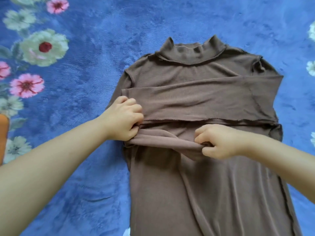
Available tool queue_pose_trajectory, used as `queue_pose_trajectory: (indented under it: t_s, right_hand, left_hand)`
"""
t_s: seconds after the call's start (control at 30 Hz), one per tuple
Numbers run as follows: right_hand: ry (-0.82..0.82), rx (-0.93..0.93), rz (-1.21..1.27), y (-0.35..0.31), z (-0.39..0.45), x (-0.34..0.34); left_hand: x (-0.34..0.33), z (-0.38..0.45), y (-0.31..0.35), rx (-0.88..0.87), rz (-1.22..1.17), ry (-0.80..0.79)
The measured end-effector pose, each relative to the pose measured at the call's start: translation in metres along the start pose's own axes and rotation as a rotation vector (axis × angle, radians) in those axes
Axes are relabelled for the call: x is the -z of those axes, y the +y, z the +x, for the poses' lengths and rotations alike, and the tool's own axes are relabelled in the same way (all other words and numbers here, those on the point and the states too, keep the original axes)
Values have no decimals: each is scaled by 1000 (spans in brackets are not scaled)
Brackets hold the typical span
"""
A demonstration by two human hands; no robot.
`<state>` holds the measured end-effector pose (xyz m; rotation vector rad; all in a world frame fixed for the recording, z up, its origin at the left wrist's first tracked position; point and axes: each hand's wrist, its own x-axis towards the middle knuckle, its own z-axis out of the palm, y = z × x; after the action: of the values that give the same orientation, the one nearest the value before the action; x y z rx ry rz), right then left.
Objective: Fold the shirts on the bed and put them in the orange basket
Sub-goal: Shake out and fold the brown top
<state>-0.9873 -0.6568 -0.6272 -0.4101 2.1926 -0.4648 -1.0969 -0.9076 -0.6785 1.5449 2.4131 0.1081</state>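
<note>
Shirt: brown, high-necked, laid flat on bed under blue floral blanket, collar pointing away. One sleeve already crossed over chest to narrow the garment. Second sleeve bunched across the middle, just below the first. Left hand: fingers curled, gripping that sleeve at shirt's left edge, probably to anchor the fold line. Right hand: fingers pinching the same sleeve near its end, probably to draw it straight across. Lower body of shirt not yet folded. Orange basket: sliver only at left frame edge, well apart from shirt. Judged stage: sleeve folding, early in this shirt.
</note>
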Motion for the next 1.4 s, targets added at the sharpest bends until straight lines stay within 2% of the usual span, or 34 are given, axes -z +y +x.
queue_pose_trajectory:
  t_s: [0.13, 0.27, 0.3, 0.4, 0.47, 0.53, 0.63, 0.8, 0.93, 1.0, 1.13, 1.17, 1.23, 1.3, 1.4]
  right_hand:
    - [-65, -90, 686, -4, -14, 17]
    - [5, -154, 983, 1, -11, 23]
    - [27, -159, 1004, 5, -9, 25]
    - [91, -190, 1103, 8, -4, 28]
    - [239, -235, 1252, 11, -1, 30]
    - [481, -294, 1409, 20, 0, 30]
    - [804, -355, 1685, 35, -8, 31]
    - [1268, -383, 2027, 68, -27, 24]
    - [1600, -397, 2196, 105, -32, 14]
    - [1552, -523, 2112, 115, -30, 4]
    - [1044, -855, 1565, 127, -30, -2]
    - [957, -888, 1517, 129, -32, 1]
    - [830, -866, 1596, 136, -40, 10]
    - [869, -793, 1601, 144, -48, 16]
    - [1133, -625, 1439, 151, -58, 18]
  left_hand:
    - [-4, -33, -10, 35, -102, -27]
    - [3, -41, -11, 38, -292, 57]
    - [7, -40, -11, 111, -373, 58]
    - [19, -36, -20, 521, -719, 122]
    - [30, -32, -28, 646, -868, 203]
    - [42, -23, -34, 660, -895, 262]
    - [51, -7, -41, 672, -897, 229]
    - [44, 21, -47, 730, -736, 124]
    - [35, 54, -31, 677, -441, 14]
    - [24, 59, -27, 651, -362, -42]
    - [15, 59, -19, 792, -415, -12]
    - [18, 59, -18, 825, -442, -6]
    - [20, 58, -20, 835, -493, 26]
    - [24, 58, -19, 810, -587, 104]
    - [34, 60, -10, 779, -587, 250]
